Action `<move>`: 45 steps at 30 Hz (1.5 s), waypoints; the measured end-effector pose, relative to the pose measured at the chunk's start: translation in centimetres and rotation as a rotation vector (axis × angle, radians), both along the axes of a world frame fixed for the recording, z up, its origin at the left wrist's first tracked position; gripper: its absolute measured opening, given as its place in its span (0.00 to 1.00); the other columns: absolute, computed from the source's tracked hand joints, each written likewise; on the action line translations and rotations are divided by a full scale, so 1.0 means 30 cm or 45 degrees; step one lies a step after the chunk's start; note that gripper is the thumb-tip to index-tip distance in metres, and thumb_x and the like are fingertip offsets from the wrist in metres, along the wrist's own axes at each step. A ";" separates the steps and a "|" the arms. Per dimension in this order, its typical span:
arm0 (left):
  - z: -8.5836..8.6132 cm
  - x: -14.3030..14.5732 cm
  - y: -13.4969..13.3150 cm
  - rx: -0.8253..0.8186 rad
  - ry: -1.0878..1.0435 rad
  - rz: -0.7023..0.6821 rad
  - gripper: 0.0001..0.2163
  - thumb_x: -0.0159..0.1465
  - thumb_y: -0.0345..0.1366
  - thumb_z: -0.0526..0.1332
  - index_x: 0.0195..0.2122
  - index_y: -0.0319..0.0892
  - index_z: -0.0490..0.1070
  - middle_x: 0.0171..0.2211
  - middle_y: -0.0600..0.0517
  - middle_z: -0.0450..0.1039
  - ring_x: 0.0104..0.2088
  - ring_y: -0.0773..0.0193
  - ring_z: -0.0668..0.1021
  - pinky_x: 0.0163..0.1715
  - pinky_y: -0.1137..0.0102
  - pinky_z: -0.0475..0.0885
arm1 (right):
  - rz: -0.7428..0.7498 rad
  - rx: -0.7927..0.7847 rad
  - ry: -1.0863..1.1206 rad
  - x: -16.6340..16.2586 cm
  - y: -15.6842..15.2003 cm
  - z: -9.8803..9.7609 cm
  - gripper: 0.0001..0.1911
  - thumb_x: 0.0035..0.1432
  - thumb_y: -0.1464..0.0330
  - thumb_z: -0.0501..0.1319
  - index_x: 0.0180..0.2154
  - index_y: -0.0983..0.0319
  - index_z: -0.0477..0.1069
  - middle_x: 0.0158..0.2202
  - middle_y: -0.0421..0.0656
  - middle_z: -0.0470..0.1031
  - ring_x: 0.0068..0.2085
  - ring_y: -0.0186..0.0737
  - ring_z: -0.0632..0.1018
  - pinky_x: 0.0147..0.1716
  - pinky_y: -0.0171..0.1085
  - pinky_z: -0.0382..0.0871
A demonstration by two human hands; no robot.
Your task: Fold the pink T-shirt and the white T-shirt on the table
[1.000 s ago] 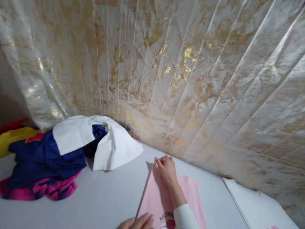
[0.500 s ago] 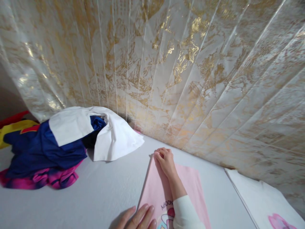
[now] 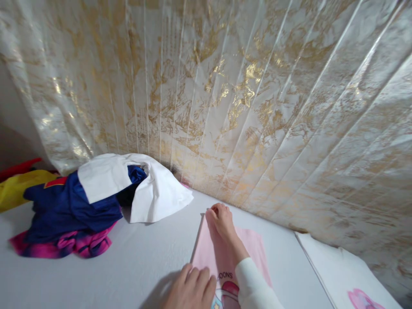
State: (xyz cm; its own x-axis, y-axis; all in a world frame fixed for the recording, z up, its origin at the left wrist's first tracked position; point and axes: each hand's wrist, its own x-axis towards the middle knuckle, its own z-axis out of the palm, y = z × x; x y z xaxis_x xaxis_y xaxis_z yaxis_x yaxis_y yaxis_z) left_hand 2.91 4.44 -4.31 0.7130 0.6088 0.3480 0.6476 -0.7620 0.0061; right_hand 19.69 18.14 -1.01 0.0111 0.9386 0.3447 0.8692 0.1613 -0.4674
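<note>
A folded pink T-shirt with dark "SNOOPY" lettering and a cartoon print lies on the pale surface, its print upside down to me. At its far left corner my right hand is closed, thumb and fingers pinching the cloth. My right forearm, in a white sleeve, covers part of the shirt. Nearer to me, my left hand bends its fingers over the shirt's left edge, closed on the fabric there. Its thumb is hidden.
To the left is a heap of clothes: a white garment, a navy one, a pink-and-purple one and a yellow one. A folded white garment lies at right. A gold-patterned curtain hangs behind the pale surface.
My left hand has slid up along the shirt's left edge, and its flat fingers are now bent. My right hand stays at the far corner. The view has shifted slightly.
</note>
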 end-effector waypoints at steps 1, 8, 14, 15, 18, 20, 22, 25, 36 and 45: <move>0.023 0.040 0.027 -0.056 0.005 0.040 0.22 0.67 0.46 0.58 0.58 0.40 0.67 0.56 0.40 0.70 0.51 0.51 0.75 0.52 0.60 0.66 | 0.004 0.011 -0.002 0.018 -0.016 0.009 0.12 0.62 0.65 0.53 0.39 0.62 0.73 0.39 0.47 0.78 0.43 0.44 0.75 0.44 0.40 0.63; 0.125 0.190 0.227 -0.326 -0.038 0.247 0.33 0.66 0.52 0.55 0.64 0.30 0.58 0.66 0.36 0.49 0.66 0.47 0.54 0.63 0.55 0.54 | -0.002 0.060 -0.190 0.232 -0.237 -0.052 0.20 0.63 0.69 0.47 0.53 0.63 0.68 0.55 0.50 0.72 0.56 0.43 0.73 0.52 0.42 0.65; 0.119 0.168 0.246 -0.431 -0.091 0.192 0.33 0.67 0.54 0.52 0.65 0.33 0.56 0.67 0.38 0.41 0.67 0.47 0.48 0.64 0.53 0.50 | -0.200 0.042 -0.460 0.321 -0.350 -0.159 0.30 0.64 0.56 0.50 0.61 0.67 0.61 0.65 0.54 0.57 0.66 0.55 0.57 0.59 0.55 0.57; 0.124 0.167 0.244 -0.437 -0.073 0.191 0.33 0.67 0.53 0.52 0.65 0.33 0.55 0.68 0.38 0.40 0.67 0.47 0.47 0.64 0.53 0.50 | -0.195 0.036 -0.435 0.322 -0.351 -0.164 0.31 0.64 0.55 0.51 0.61 0.67 0.61 0.66 0.54 0.56 0.66 0.55 0.56 0.60 0.55 0.57; 0.154 0.171 0.240 -0.500 0.009 0.223 0.32 0.66 0.49 0.55 0.66 0.33 0.54 0.68 0.39 0.39 0.67 0.47 0.46 0.64 0.52 0.49 | -0.183 0.035 -0.203 0.336 -0.338 -0.165 0.30 0.63 0.55 0.50 0.60 0.67 0.62 0.66 0.54 0.57 0.66 0.53 0.58 0.60 0.54 0.56; 0.181 0.180 0.231 -0.577 0.046 0.247 0.33 0.66 0.47 0.56 0.66 0.33 0.53 0.68 0.38 0.38 0.67 0.47 0.45 0.65 0.52 0.47 | -0.255 0.089 0.057 0.367 -0.325 -0.157 0.29 0.62 0.57 0.49 0.59 0.67 0.64 0.64 0.55 0.61 0.64 0.50 0.62 0.60 0.51 0.58; 0.203 0.198 0.215 -0.644 0.049 0.205 0.33 0.65 0.47 0.56 0.67 0.33 0.52 0.68 0.40 0.35 0.68 0.47 0.44 0.65 0.52 0.46 | -0.380 0.170 0.283 0.415 -0.313 -0.141 0.28 0.59 0.57 0.51 0.55 0.66 0.67 0.58 0.55 0.68 0.58 0.50 0.69 0.56 0.48 0.63; 0.211 0.242 0.185 -0.725 0.029 -0.008 0.33 0.66 0.48 0.55 0.68 0.36 0.48 0.68 0.44 0.34 0.68 0.51 0.43 0.66 0.53 0.44 | -0.484 0.154 0.434 0.488 -0.302 -0.102 0.25 0.52 0.56 0.55 0.45 0.66 0.73 0.44 0.55 0.77 0.45 0.51 0.76 0.46 0.46 0.69; 0.085 0.352 0.150 -0.735 -0.066 -0.474 0.32 0.70 0.53 0.45 0.68 0.37 0.45 0.69 0.45 0.35 0.68 0.56 0.43 0.66 0.55 0.43 | -0.354 -0.034 0.535 0.513 -0.254 -0.023 0.20 0.50 0.51 0.59 0.21 0.61 0.70 0.19 0.41 0.71 0.24 0.39 0.70 0.27 0.37 0.62; 0.122 0.353 0.130 -0.612 -0.098 -0.574 0.30 0.71 0.53 0.42 0.68 0.40 0.46 0.69 0.46 0.40 0.68 0.55 0.46 0.65 0.56 0.45 | -0.272 0.047 0.486 0.536 -0.230 -0.048 0.20 0.52 0.50 0.58 0.27 0.60 0.74 0.28 0.45 0.76 0.34 0.45 0.72 0.38 0.41 0.64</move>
